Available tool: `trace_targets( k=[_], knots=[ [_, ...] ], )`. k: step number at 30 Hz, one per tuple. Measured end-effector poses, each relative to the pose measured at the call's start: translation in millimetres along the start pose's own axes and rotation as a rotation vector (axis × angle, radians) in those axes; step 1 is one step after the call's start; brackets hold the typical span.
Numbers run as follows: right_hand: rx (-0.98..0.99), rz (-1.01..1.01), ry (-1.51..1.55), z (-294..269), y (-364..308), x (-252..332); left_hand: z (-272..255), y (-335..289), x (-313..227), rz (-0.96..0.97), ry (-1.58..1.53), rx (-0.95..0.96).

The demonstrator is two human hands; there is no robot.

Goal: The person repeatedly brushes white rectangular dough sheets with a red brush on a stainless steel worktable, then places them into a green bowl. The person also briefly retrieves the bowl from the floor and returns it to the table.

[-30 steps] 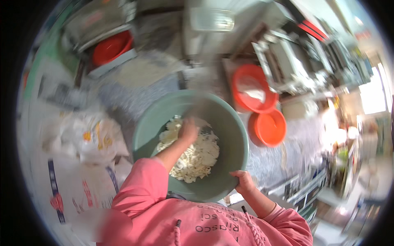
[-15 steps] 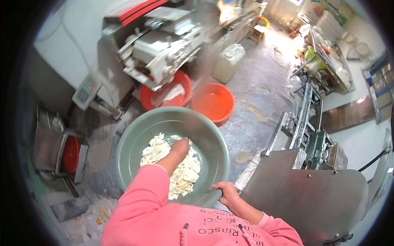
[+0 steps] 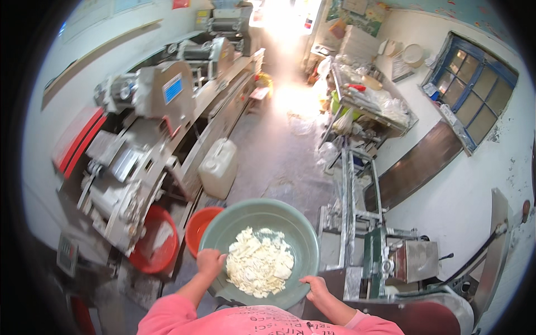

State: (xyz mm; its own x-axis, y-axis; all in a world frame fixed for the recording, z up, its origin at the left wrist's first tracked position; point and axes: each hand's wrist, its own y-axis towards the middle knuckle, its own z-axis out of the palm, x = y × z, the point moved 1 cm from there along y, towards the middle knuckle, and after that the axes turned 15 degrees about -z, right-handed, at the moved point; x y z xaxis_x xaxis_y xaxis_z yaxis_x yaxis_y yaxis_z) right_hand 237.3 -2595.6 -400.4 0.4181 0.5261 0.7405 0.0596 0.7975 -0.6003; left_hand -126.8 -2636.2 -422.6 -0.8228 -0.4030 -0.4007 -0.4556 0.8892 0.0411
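A wide grey-green plastic basin (image 3: 304,245) is in front of me, with a heap of pale, torn dough pieces (image 3: 259,261) inside. My left hand (image 3: 211,262) is closed on the basin's left rim. On the near right rim, my right hand (image 3: 315,286) has its fingers curled over the edge, gripping it. Both forearms come up from the lower edge in pink sleeves. The dough lies toward the middle and near side of the basin, and neither hand touches it.
Left stand a roller machine (image 3: 120,184), a red basin (image 3: 167,245) with pale material, and an orange-red basin (image 3: 195,231). A white jerrycan (image 3: 219,168) stands beyond. Machinery with a green part (image 3: 374,262) is at right; farther off is a cluttered table (image 3: 374,103).
My left hand has come out of the dough and now grips the basin's left rim. The view has turned rightward and up; the basin now stands right of the red basin.
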Motion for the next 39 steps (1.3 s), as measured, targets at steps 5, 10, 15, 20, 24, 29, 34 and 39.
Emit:
trace_targets(
  k=[5, 10, 15, 20, 24, 29, 34, 39],
  knots=[
    [-0.117, -0.06, 0.231, 8, 112, 60, 60, 91, -8, -0.963, -0.618, 0.671],
    [-0.104, -0.195, 0.308, 3, 188, 126, 99, 217, -105, -1.006, -1.0, 1.42],
    [0.056, -0.949, -0.644, -7, 299, 179, 133, 365, -210, -0.873, -1.182, 1.451],
    [0.041, -1.143, -0.753, 59, 441, 281, 117, 520, -298, -0.622, -1.35, 1.127],
    [0.119, -0.594, 0.101, 155, 528, 371, 70, 636, -335, -0.632, -1.386, 1.011],
    [0.166, -0.61, 0.153, 266, 622, 490, 38, 776, -369, -0.448, -1.647, 1.057],
    [0.027, -0.422, 0.572, 316, 681, 583, 62, 929, -442, -0.139, -1.541, 1.162],
    [-0.351, -0.601, 0.727, 326, 711, 651, 98, 1064, -587, -0.008, -1.21, 1.593]
  ],
)
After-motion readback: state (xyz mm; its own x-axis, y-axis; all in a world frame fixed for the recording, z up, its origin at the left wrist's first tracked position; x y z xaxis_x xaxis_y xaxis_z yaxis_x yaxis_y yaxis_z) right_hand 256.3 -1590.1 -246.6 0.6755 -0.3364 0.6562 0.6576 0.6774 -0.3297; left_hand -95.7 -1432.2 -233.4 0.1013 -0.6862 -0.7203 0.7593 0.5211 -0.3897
